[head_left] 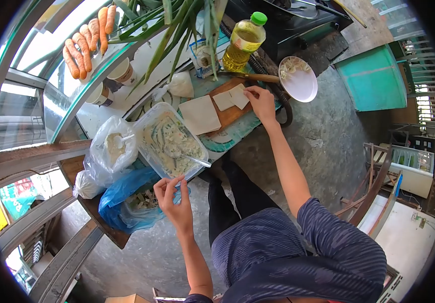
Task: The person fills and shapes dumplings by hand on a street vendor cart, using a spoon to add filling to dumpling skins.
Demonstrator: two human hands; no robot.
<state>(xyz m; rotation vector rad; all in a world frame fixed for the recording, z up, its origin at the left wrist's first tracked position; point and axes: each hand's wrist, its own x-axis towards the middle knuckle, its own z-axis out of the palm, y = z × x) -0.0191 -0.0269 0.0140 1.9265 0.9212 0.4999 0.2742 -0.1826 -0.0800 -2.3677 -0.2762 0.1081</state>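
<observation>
My right hand (262,105) pinches the edge of a small pale square wrapper (238,96) on a wooden cutting board (232,113). Another small wrapper (222,101) lies beside it, and a larger pale square sheet (198,115) overlaps the board's left side. My left hand (176,204) hovers near the front edge of a clear plastic tub (203,146), thumb and forefinger tips together, nothing visible between them. A creamy filling with green bits (169,139) fills the tub, and a metal spoon (197,160) rests in it.
A white bowl (303,88) and an oil bottle (245,43) stand beyond the board, near a knife with a wooden handle (263,78). Clear (101,161) and blue (114,199) plastic bags lie left of the tub. Carrots (83,45) and long green leaves (169,40) are on the glass shelf.
</observation>
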